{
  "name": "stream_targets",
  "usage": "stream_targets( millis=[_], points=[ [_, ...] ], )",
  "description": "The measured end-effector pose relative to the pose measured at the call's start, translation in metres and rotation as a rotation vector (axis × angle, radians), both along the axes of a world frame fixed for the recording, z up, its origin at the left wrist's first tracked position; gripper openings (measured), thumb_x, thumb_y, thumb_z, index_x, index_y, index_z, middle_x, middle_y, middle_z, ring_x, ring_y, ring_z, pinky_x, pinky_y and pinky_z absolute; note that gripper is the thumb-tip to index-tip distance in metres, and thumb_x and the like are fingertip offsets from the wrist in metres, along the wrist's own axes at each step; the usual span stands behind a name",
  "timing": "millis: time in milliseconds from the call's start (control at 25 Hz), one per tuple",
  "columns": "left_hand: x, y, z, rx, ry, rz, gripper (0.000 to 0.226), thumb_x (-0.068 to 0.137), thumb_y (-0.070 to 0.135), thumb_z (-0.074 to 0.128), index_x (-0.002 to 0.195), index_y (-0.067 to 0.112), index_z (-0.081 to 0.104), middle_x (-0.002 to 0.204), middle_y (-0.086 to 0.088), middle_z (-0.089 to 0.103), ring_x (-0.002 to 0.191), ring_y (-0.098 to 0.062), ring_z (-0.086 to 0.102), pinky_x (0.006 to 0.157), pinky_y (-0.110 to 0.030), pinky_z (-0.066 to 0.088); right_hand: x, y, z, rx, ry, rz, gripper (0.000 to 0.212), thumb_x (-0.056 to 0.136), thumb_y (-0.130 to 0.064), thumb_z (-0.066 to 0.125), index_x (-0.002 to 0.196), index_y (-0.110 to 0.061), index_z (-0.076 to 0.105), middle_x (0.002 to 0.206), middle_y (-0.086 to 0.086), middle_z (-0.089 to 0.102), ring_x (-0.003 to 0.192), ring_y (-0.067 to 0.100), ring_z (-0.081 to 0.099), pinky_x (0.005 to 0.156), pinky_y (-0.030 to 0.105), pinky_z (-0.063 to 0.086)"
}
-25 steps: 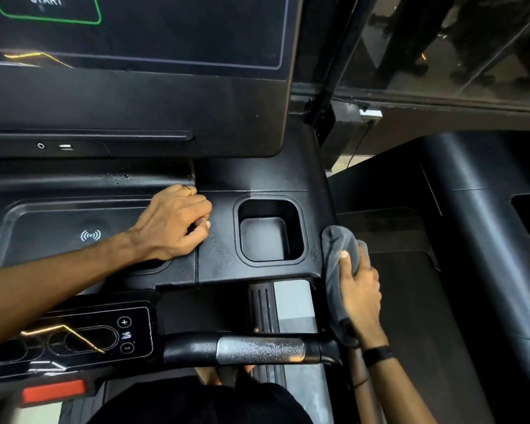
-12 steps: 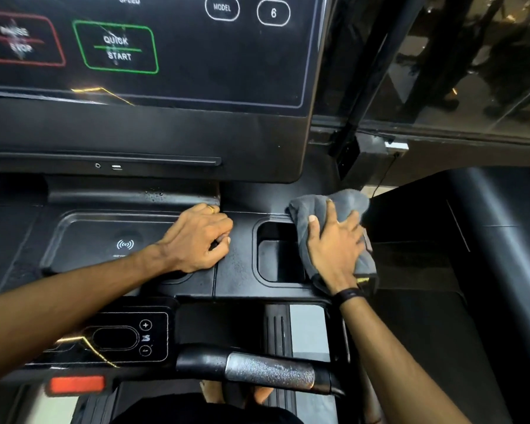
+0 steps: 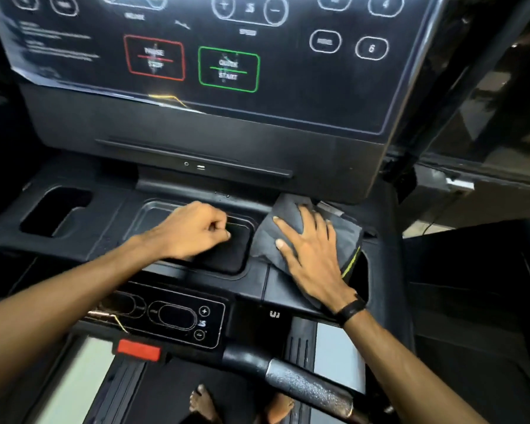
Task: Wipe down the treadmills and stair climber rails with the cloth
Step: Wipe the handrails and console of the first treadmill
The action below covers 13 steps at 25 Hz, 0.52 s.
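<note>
**Treadmill console, cloth under right hand**

Item 1: Cloth (image 3: 291, 228). Grey, folded, with a yellow-green edge showing at its right side. Lies flat on the treadmill's console deck (image 3: 257, 286), just right of the centre tray (image 3: 227, 258) and partly over the right-hand cup recess (image 3: 361, 280). Its far corner reaches the foot of the screen housing.

Item 2: Right hand (image 3: 312, 255). Palm down on the cloth, fingers straight and spread, pressing it onto the deck. No finger curls round the fabric. A black band (image 3: 351, 309) sits on the wrist.

Item 3: Left hand (image 3: 190, 231). Rests over the centre tray, fingers curled in toward the palm, thumb against them. It holds nothing visible. It is near the cloth but apart from it.

Item 4: Screen (image 3: 227, 56). Upright behind the deck, dark, slightly blurred. Shows a red-outlined pause/stop box, a green-outlined quick start box beside it, and oval buttons along the top and right.

Item 5: Left cup recess (image 3: 55, 212). Dark opening at the deck's left end, well apart from both hands.

Item 6: Lower control panel (image 3: 172, 316). Below the deck, with plus and minus buttons at its right edge.

Item 7: Red tab (image 3: 139, 350). Just below the control panel.

Item 8: Handlebar (image 3: 306, 390). Black with a silver textured section, running diagonally at lower right.

Item 9: Bare feet (image 3: 202, 402). Partly visible at the bottom edge, on the belt.
</note>
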State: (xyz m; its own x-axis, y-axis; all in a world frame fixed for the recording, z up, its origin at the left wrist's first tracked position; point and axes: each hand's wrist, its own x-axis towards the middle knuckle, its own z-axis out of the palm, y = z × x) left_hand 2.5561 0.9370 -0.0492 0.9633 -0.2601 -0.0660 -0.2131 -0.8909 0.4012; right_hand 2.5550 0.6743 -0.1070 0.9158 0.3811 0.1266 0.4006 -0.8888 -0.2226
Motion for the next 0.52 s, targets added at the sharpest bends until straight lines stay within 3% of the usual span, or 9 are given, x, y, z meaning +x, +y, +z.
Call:
stream_targets(
  millis=[120,200,240,400,520],
  points=[
    [-0.007,0.046,0.011,-0.106,0.048,0.131,0.038,0.088,0.022,0.070,0.054,0.021,0.053,0.049,0.016,0.058,0.055,-0.001,0.055,0.064,-0.032,0.041,-0.011,0.005,0.003,-0.008,0.010,0.070,0.054,0.103,-0.052,0.023,0.152,-0.037,0.038,0.162,0.011,0.025,0.142,0.038,0.028,0.115,0.050,0.023],
    [-0.011,0.073,0.014,-0.277,0.057,0.224,0.037,0.088,0.013,0.069,0.053,0.017,0.057,0.053,0.004,0.065,0.065,-0.024,0.066,0.076,-0.041,0.052,-0.013,0.012,0.006,-0.004,0.002,0.054,0.057,0.103,-0.052,0.018,0.157,-0.035,0.029,0.164,0.007,0.021,0.145,0.035,0.026,0.118,0.046,0.022],
    [-0.012,0.086,0.015,-0.332,0.045,0.267,0.038,0.088,0.012,0.069,0.053,0.017,0.057,0.055,-0.001,0.067,0.066,-0.028,0.067,0.080,-0.043,0.053,-0.015,0.018,0.008,0.014,-0.004,0.025,0.059,0.103,-0.052,0.017,0.158,-0.033,0.027,0.164,0.006,0.021,0.146,0.034,0.027,0.118,0.044,0.022],
    [-0.022,0.126,0.008,-0.392,0.024,0.276,0.033,0.087,0.015,0.068,0.056,0.024,0.060,0.055,0.002,0.068,0.054,-0.013,0.060,0.070,-0.034,0.050,-0.021,0.065,0.015,0.130,-0.025,-0.188,0.063,0.103,-0.050,0.017,0.157,-0.021,0.031,0.160,0.013,0.029,0.143,0.035,0.029,0.116,0.044,0.023],
    [-0.026,0.147,-0.001,-0.399,0.000,0.259,0.032,0.085,0.016,0.070,0.055,0.020,0.060,0.050,0.007,0.064,0.045,-0.004,0.051,0.059,-0.029,0.040,-0.020,0.112,0.023,0.176,0.000,-0.308,0.067,0.101,-0.051,0.019,0.156,-0.016,0.031,0.158,0.017,0.029,0.140,0.037,0.029,0.117,0.044,0.018]
  ],
)
